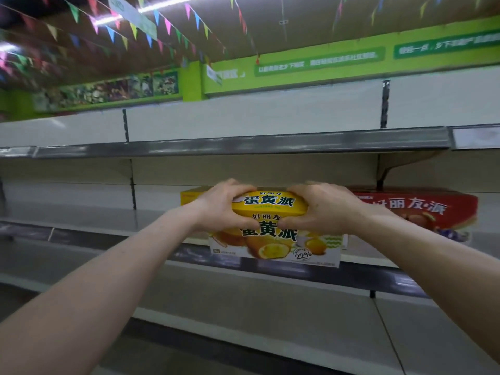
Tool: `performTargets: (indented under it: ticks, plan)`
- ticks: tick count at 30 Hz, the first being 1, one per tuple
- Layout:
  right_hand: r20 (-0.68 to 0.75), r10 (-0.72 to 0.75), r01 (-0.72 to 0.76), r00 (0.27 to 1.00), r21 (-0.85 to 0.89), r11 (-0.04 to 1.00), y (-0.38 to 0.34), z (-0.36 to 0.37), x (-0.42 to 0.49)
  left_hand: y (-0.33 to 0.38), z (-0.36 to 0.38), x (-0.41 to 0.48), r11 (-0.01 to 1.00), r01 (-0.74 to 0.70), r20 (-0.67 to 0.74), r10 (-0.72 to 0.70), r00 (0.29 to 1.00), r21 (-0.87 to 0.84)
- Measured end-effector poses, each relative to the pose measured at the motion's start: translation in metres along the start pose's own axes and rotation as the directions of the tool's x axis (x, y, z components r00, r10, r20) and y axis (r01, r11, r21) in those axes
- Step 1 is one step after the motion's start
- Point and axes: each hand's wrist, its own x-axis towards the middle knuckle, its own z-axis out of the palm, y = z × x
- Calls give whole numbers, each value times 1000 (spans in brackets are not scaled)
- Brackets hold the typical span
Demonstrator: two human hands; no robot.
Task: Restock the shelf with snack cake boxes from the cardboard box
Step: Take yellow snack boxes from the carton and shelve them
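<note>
The left hand and the right hand both hold a yellow cake box (thumbs in front, fingers on top) at the front edge of the shelf, near a red box.

You've got a yellow snack cake box in smooth printed cardboard with a slight sheen. The red box beside it looks glossier, seemingly film-wrapped. Shelf decks are matt off-white painted metal. The price rail along the upper shelf edge looks like glossy clear plastic. Ceiling pennants are thin and bright; material unclear.
</note>
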Motion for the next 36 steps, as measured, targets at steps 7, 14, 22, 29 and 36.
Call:
performTargets:
  ticks: [7,14,22,29,36]
  plan:
    - [12,-11,11,1000,-42,999,-26,12,52,-50,-20,5,997,64,-18,-64,998,-33]
    - [73,-3,1,997,33,999,-59,36,108,-107,-39,5,993,115,17,-115,993,-12]
    - [172,29,-77,985,277,958,-84,76,174,-181,-56,26,993,121,77,-121,990,9]
    - [192,53,-111,980,305,946,-89,100,203,-222,-46,54,996,94,116,-94,989,4]
    - [153,102,-128,983,168,977,-72,108,200,-232,-13,83,993,17,111,-4,994,-118]
